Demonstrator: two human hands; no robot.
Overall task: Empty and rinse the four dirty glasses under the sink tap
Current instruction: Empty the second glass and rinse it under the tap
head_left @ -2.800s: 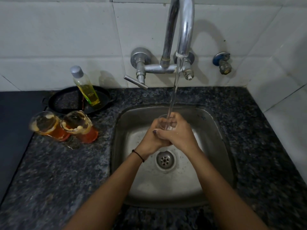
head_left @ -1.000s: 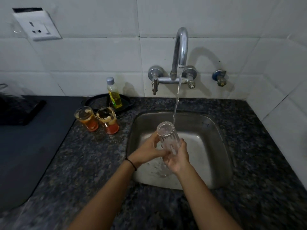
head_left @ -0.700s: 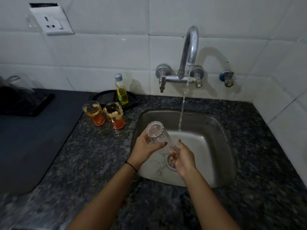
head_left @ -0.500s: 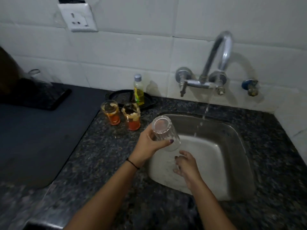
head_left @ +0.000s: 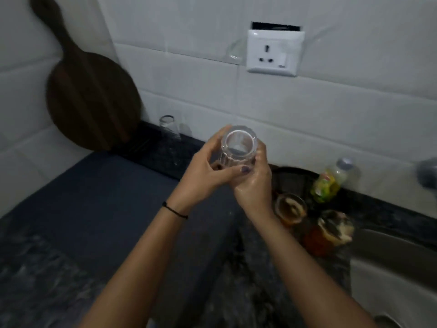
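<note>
A clear ribbed glass (head_left: 237,150) is held upside down, base facing me, above the dark mat. My left hand (head_left: 205,176) grips its left side and my right hand (head_left: 256,183), wet, grips its right side. Another clear glass (head_left: 169,127) stands inverted on the counter by the wall behind them. Two dirty glasses with orange-red liquid and foam stand on the granite to the right, one (head_left: 290,209) nearer the wall, the other (head_left: 331,230) beside the sink (head_left: 387,252). The tap's spout is out of view.
A dark blue mat (head_left: 99,209) covers the counter at left. A round wooden board (head_left: 92,98) leans on the tiled wall. A yellow liquid bottle (head_left: 331,181) stands in a black pan (head_left: 293,178). A wall socket (head_left: 274,53) sits above.
The view has swung left, away from the sink. Both hands now hold the rinsed glass, which has moved from over the sink to above the mat on the left.
</note>
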